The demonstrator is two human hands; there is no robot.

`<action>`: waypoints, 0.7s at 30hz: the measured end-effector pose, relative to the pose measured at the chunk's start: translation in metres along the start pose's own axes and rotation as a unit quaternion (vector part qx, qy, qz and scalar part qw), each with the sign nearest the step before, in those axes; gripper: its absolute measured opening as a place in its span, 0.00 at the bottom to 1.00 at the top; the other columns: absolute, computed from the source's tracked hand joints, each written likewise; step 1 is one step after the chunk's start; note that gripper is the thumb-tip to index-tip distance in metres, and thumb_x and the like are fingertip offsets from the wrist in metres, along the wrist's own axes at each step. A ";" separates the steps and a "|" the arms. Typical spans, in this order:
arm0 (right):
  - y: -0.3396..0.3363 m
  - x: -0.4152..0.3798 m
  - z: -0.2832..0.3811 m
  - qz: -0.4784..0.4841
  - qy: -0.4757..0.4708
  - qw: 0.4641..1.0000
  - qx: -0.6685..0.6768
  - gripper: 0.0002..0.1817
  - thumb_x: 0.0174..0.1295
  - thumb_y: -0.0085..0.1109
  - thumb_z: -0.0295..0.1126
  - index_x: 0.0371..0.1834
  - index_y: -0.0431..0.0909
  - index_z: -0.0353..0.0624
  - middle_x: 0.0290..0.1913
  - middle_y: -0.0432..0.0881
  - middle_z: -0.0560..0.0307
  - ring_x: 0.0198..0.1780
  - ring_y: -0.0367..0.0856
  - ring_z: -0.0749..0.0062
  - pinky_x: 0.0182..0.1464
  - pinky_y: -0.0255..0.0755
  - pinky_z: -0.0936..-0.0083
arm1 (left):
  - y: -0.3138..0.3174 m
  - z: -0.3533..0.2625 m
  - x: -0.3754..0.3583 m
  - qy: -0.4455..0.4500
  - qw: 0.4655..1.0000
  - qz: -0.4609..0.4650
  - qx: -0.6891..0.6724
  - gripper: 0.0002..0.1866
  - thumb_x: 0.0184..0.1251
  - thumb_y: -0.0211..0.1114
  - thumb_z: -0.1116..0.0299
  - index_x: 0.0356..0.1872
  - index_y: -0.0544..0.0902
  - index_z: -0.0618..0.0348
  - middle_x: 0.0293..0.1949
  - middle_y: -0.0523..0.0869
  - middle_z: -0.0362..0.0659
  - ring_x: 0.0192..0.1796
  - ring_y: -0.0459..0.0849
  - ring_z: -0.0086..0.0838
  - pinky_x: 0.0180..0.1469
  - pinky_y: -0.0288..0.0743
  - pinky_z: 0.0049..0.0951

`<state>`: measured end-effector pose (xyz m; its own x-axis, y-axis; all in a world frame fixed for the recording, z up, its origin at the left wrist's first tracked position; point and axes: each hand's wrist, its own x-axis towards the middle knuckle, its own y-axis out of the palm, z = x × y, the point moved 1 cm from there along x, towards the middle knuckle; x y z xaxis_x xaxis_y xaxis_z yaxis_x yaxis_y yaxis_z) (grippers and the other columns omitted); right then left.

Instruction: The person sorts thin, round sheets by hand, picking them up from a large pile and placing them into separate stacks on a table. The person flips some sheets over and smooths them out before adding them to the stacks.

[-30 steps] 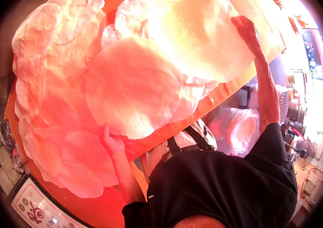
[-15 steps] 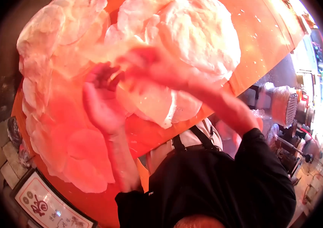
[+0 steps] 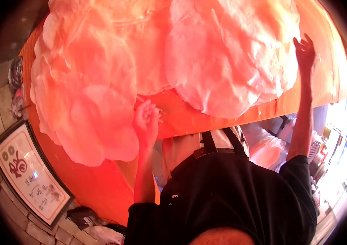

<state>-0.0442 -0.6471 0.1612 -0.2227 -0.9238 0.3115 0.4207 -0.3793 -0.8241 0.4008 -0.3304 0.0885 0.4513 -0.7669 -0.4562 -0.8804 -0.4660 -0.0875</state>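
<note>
Two bare hands over an orange tabletop (image 3: 222,116) of large thin pale round crackers (image 3: 230,61): left hand (image 3: 147,120) loosely curled, grip empty; right hand (image 3: 305,51) open-fingered beside the crackers' edge.

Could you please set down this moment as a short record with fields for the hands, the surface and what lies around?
left hand: left hand, fingers curled, at the near edge of the table beside the round wafers, holding nothing that shows
right hand: right hand, open, fingers spread, at the edge of the large wafer
surface: orange table
on it: overlapping thin round wafers
nearby: framed sign on the paved ground
</note>
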 end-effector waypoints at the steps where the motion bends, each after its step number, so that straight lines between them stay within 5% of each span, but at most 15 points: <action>1: 0.023 -0.025 0.004 0.011 -0.056 0.991 0.122 0.26 0.64 0.67 0.28 0.66 0.74 0.44 0.47 0.86 0.56 0.42 0.85 0.74 0.42 0.79 0.81 | 0.005 0.005 0.000 -0.048 0.997 -0.011 -0.061 0.20 0.73 0.62 0.72 0.62 0.73 0.70 0.50 0.82 0.49 0.41 0.86 0.30 0.39 0.83 0.23; 3: 0.045 -0.083 0.075 0.284 -0.010 0.911 0.299 0.25 0.61 0.63 0.20 0.64 0.75 0.41 0.49 0.85 0.55 0.47 0.84 0.77 0.42 0.78 0.79 | 0.014 0.006 0.015 -0.098 0.977 -0.049 -0.182 0.22 0.73 0.61 0.72 0.64 0.70 0.71 0.53 0.79 0.50 0.46 0.86 0.35 0.46 0.84 0.28; 4: 0.070 -0.113 0.097 0.338 -0.089 0.878 0.326 0.25 0.60 0.64 0.19 0.62 0.76 0.39 0.47 0.85 0.55 0.45 0.85 0.77 0.41 0.78 0.80 | 0.016 -0.001 0.018 -0.102 0.966 -0.051 -0.234 0.22 0.73 0.61 0.72 0.64 0.70 0.71 0.53 0.79 0.51 0.47 0.86 0.35 0.49 0.84 0.29; 6: 0.089 -0.167 0.163 0.449 -0.045 0.835 0.313 0.25 0.58 0.71 0.26 0.60 0.78 0.37 0.46 0.86 0.50 0.43 0.86 0.74 0.44 0.81 0.73 | 0.020 -0.006 0.021 -0.105 0.949 -0.056 -0.291 0.19 0.74 0.59 0.71 0.62 0.71 0.69 0.52 0.79 0.51 0.53 0.83 0.37 0.56 0.81 0.34; 8: 0.104 -0.185 0.202 0.427 -0.079 0.847 0.306 0.25 0.62 0.70 0.36 0.59 0.78 0.36 0.38 0.87 0.51 0.42 0.86 0.72 0.43 0.80 0.74 | 0.023 -0.004 0.029 -0.103 0.930 -0.039 -0.351 0.16 0.74 0.60 0.71 0.58 0.73 0.67 0.50 0.80 0.50 0.53 0.83 0.38 0.57 0.81 0.36; 13: 0.140 -0.163 0.242 0.440 -0.015 0.802 0.404 0.25 0.64 0.67 0.38 0.59 0.77 0.31 0.39 0.86 0.53 0.41 0.84 0.75 0.41 0.79 0.76 | 0.026 0.013 0.045 -0.152 0.843 -0.036 -0.514 0.09 0.72 0.65 0.70 0.43 0.74 0.62 0.39 0.83 0.47 0.46 0.83 0.38 0.54 0.82 0.37; 15: 0.159 -0.142 0.248 0.456 -0.004 0.792 0.406 0.25 0.65 0.66 0.38 0.59 0.76 0.30 0.42 0.86 0.55 0.43 0.84 0.76 0.42 0.79 0.76 | 0.027 0.008 0.049 -0.138 0.872 -0.054 -0.466 0.08 0.71 0.65 0.71 0.42 0.75 0.61 0.34 0.83 0.46 0.40 0.83 0.36 0.48 0.83 0.37; 18: 0.186 -0.091 0.266 0.392 -0.097 0.851 0.335 0.25 0.60 0.70 0.40 0.57 0.78 0.36 0.40 0.87 0.53 0.39 0.85 0.70 0.40 0.80 0.72 | 0.032 0.001 0.052 -0.101 0.912 -0.097 -0.384 0.10 0.70 0.66 0.71 0.47 0.76 0.58 0.39 0.83 0.44 0.41 0.83 0.34 0.49 0.82 0.39; 21: 0.231 -0.078 0.287 0.225 -0.269 0.922 0.167 0.27 0.52 0.71 0.42 0.53 0.80 0.40 0.40 0.87 0.46 0.44 0.85 0.59 0.47 0.78 0.61 | 0.042 -0.021 0.055 -0.066 0.832 -0.020 -0.551 0.15 0.70 0.66 0.70 0.54 0.76 0.55 0.49 0.82 0.41 0.49 0.83 0.34 0.53 0.81 0.41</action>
<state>0.3229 -0.6776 0.0818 0.4707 -0.8497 0.2377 0.6313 0.1361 -0.7635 0.3915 -0.4019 0.0781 0.3934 -0.7202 -0.5714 -0.1644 -0.6666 0.7271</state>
